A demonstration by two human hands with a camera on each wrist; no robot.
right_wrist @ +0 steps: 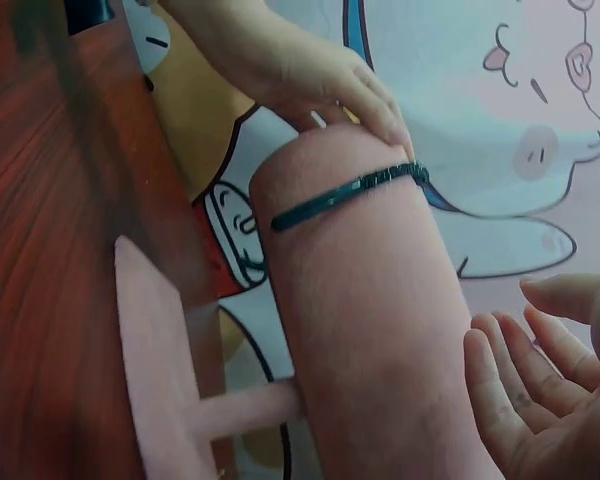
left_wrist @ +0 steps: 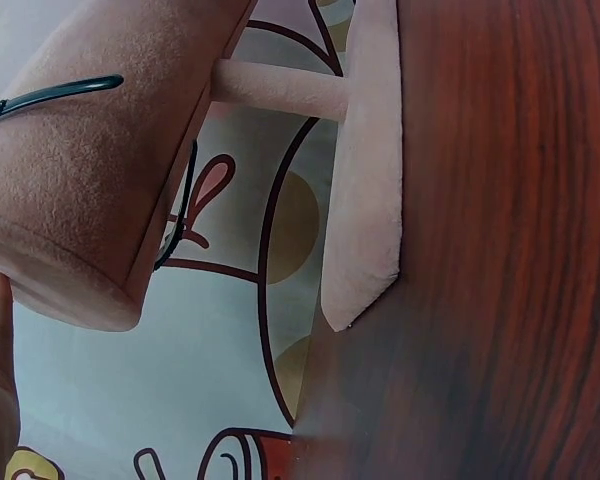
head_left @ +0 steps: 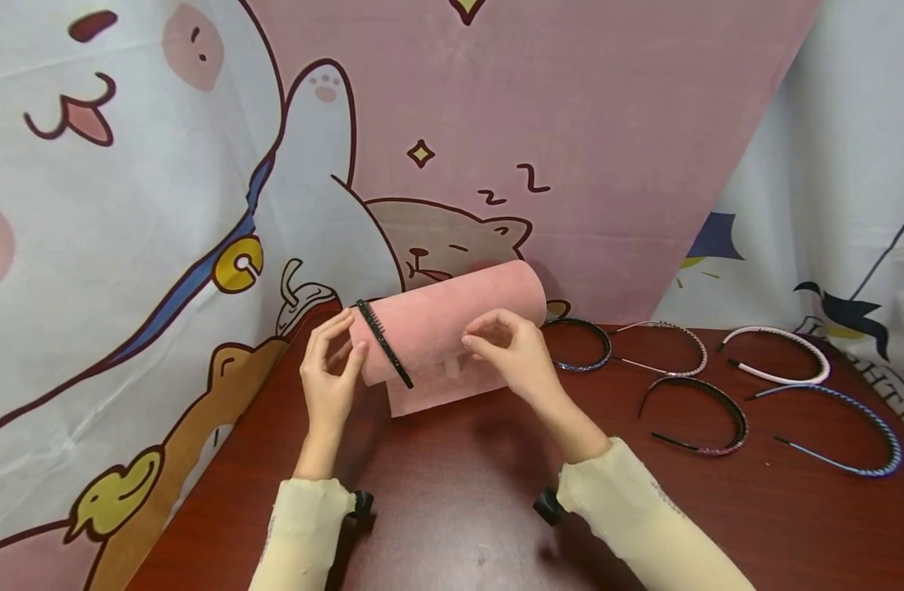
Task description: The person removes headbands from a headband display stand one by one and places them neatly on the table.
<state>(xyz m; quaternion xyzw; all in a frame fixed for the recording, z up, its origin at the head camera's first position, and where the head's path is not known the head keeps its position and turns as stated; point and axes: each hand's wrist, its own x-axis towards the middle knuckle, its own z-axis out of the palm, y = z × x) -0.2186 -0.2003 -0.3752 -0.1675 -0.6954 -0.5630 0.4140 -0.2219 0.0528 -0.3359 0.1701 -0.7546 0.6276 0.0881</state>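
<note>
A pink plush roll-shaped headband stand (head_left: 437, 320) lies sideways above its flat base (head_left: 429, 398) on a short post. A black headband (head_left: 387, 349) with teeth inside straddles the roll near its left end. My left hand (head_left: 328, 382) touches that left end with its fingers spread and relaxed, the fingertips close to the headband; whether they touch it I cannot tell. My right hand (head_left: 518, 361) hovers by the front of the roll, fingers loosely curved and nothing between them. In the right wrist view, its fingers (right_wrist: 525, 390) are apart from the headband (right_wrist: 340, 197).
Several more headbands lie at the right of the dark red table (head_left: 452, 525): a dark blue one (head_left: 607, 355), a pale pink one (head_left: 705, 353), a white one (head_left: 809, 349), a black-and-pink one (head_left: 740, 419) and a blue one (head_left: 891, 439). A cartoon-printed cloth (head_left: 607, 164) hangs behind.
</note>
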